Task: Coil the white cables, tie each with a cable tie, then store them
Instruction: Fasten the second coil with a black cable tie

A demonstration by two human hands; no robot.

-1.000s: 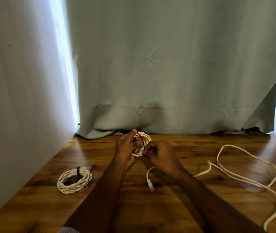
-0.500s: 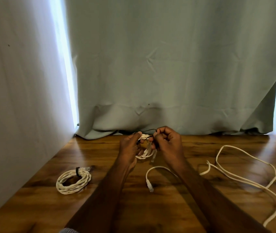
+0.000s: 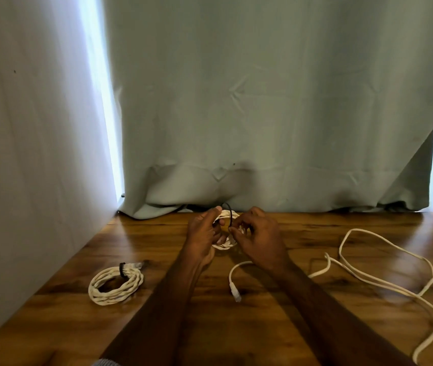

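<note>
Between the two hands, the small coil (image 3: 224, 240) had dropped back low over the counter (image 3: 302, 225), the left hand (image 3: 201, 235) gripping its rim while the right hand (image 3: 256, 235) pinched the black cable tie (image 3: 230, 216), now looped over the coil, apparently ready for tightening.

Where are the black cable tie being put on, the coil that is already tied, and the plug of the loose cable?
black cable tie (image 3: 230, 216): head view, its arc over the held coil.
tied coil (image 3: 116, 285): head view, its wound strands.
loose cable plug (image 3: 235, 294): head view, the connector end.
</note>
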